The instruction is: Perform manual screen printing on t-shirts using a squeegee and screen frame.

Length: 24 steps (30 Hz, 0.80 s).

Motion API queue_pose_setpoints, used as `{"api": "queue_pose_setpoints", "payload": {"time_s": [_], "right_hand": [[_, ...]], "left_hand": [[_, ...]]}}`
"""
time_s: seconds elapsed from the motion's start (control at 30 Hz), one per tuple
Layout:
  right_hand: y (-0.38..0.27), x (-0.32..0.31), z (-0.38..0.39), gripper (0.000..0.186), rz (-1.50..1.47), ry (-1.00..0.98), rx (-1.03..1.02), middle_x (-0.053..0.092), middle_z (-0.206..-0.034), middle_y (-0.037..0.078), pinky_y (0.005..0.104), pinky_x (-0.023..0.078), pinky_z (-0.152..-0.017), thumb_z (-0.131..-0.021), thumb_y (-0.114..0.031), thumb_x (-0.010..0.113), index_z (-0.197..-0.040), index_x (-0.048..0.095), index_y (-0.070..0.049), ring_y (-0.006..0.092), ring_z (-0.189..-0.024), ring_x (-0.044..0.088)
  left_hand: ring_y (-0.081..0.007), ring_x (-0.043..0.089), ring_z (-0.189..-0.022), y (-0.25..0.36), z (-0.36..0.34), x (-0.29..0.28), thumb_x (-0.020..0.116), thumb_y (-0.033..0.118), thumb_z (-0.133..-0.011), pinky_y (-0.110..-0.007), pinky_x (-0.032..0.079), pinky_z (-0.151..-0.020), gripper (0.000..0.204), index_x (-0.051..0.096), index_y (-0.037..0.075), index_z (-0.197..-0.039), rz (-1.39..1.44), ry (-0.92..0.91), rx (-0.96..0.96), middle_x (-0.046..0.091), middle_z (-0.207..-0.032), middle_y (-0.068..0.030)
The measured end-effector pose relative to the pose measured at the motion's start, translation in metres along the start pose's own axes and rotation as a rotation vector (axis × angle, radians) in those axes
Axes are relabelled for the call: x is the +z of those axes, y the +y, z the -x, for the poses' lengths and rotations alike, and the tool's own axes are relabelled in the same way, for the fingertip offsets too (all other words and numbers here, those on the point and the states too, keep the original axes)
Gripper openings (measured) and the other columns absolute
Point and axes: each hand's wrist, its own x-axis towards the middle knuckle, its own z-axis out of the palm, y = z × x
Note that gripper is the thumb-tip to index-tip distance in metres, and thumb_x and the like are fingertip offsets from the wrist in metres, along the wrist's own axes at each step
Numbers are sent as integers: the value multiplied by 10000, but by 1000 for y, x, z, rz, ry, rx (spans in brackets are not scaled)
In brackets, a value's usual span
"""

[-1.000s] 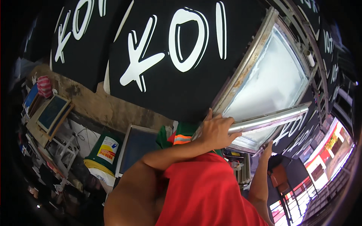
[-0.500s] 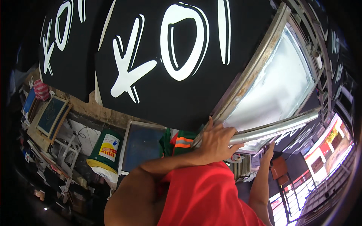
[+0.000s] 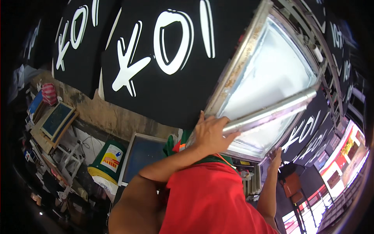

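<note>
My left hand (image 3: 213, 133) is closed around the near end of a silver metal bar (image 3: 269, 112), beside the lower-left side of a white screen in a worn metal frame (image 3: 243, 54). The bar lies slantwise across the lower part of the screen. Lower right, my right hand (image 3: 276, 158) is at the frame's lower right corner, fingers curled on it and partly hidden. Green cloth with an orange stripe (image 3: 182, 141) lies behind my left wrist, above my red clothing.
Black panels with white lettering (image 3: 152, 101) fill the top and right. At left are small framed screens (image 3: 56, 121), a red striped bag (image 3: 49, 93), a green bucket (image 3: 105, 156) and a leaning dark-blue screen (image 3: 142, 156). A brown chair (image 3: 290, 185) and bright opening stand lower right.
The bar's far end has risen toward the frame's upper right corner. My hands keep their holds. The view has shifted slightly, with the frame lower left in it than half a second ago.
</note>
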Motion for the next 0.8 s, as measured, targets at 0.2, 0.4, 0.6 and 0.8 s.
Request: {"api": "queue_pose_setpoints", "payload": {"time_s": [0.2, 0.4, 0.6, 0.8], "right_hand": [[22, -10, -12, 527, -225, -170, -96, 662, -988, 50, 320, 538, -768, -982, -550, 647, -1106, 676, -38, 155, -894, 658], [25, -23, -22, 819, -127, -384, -131, 613, -1330, 146, 383, 464, -976, -945, -658, 623, -1390, 572, 27, 260, -1155, 594], [19, -14, -14, 494, -191, -327, -178, 447, -699, -53, 293, 307, -564, -982, -555, 642, -725, 535, -148, 92, -628, 405], [10, -12, -2, 551, -155, -215, -172, 423, -680, -38, 348, 329, -589, -966, -584, 641, -715, 564, -100, 125, -644, 396]], "left_hand": [[-401, 715, -892, 16, -4, 9, 788, 633, -748, -508, 537, -885, 567, 760, 117, -981, -177, -11, -177, 736, -863, -186], [-349, 741, -928, 22, -10, 17, 759, 694, -727, -455, 550, -852, 625, 785, 156, -1045, -229, 60, -279, 766, -910, -155], [-339, 738, -993, 30, -12, 18, 733, 725, -712, -452, 540, -903, 682, 785, 161, -1093, -220, 64, -363, 777, -982, -139], [-308, 743, -976, 18, -16, 23, 746, 702, -727, -432, 538, -894, 668, 793, 145, -1093, -203, 99, -295, 778, -957, -125]]}}
